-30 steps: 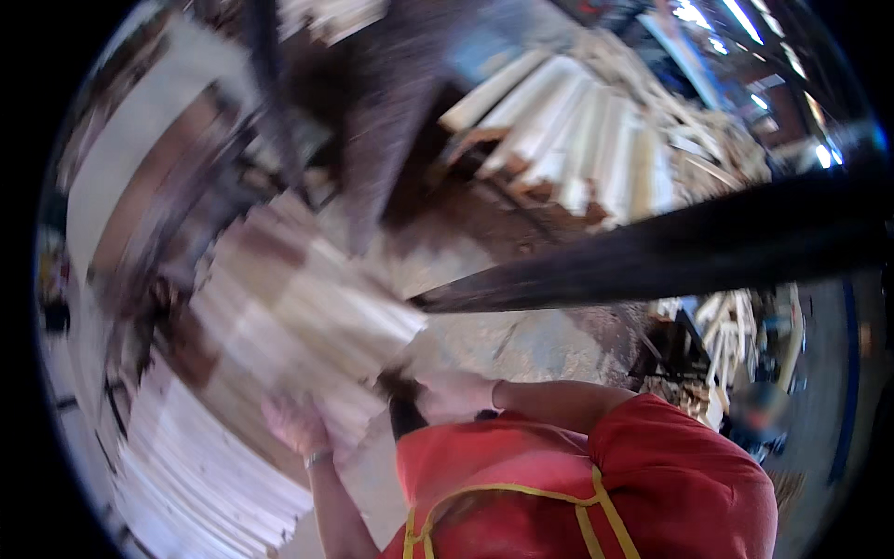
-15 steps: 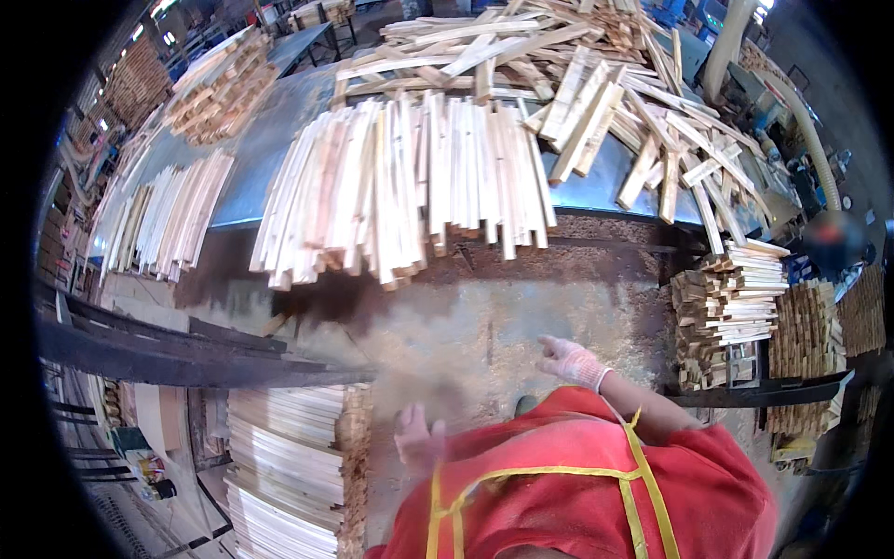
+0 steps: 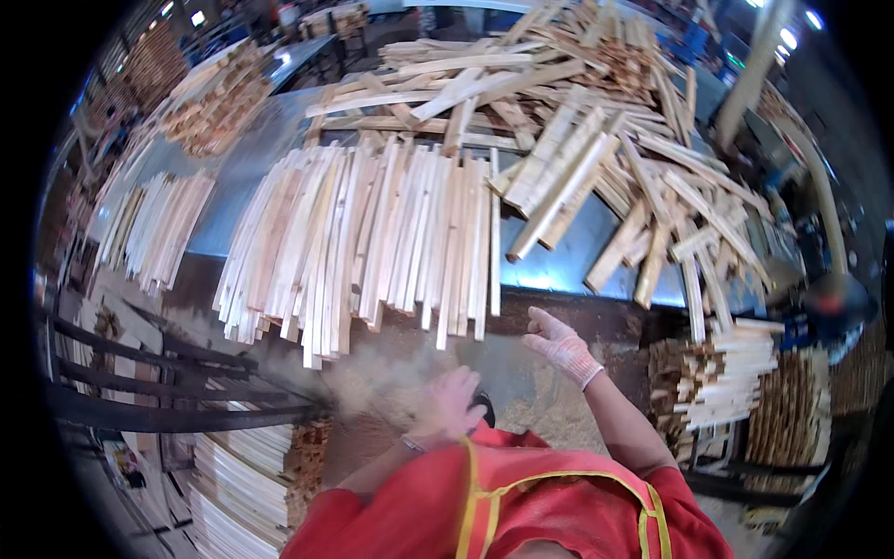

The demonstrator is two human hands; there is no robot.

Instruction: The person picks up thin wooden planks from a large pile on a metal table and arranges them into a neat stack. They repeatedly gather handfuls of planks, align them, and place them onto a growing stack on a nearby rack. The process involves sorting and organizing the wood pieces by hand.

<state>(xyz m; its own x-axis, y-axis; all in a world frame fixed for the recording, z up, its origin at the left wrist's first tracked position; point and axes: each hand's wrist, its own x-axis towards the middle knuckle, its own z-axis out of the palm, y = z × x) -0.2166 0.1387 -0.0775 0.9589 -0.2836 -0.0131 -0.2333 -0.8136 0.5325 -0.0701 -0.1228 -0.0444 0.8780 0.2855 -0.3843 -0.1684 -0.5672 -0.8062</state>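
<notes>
My left hand (image 3: 451, 404), somewhat blurred, is in front of my body below the front ends of a row of wooden strips (image 3: 372, 242). Its fingers look loosely spread, with nothing in them. My right hand (image 3: 560, 348), in a pale glove, is farther forward, near the metal table's front edge. Its finger and thumb are apart and it holds nothing. The strips lie side by side on the metal table (image 3: 540, 278), their uneven near ends jutting over its edge. Neither hand visibly touches them.
A loose heap of wooden pieces (image 3: 652, 186) covers the table's far and right side. Another strip row (image 3: 168, 228) and a stacked pile (image 3: 209, 107) lie left. Stacked wood (image 3: 731, 377) stands right. Dark metal bars (image 3: 168, 410) cross above boards (image 3: 247, 475) at lower left.
My view has shifted, and the table and strips appear lower and nearer. Both hands have moved forward toward the table edge; the left has also come closer to the right.
</notes>
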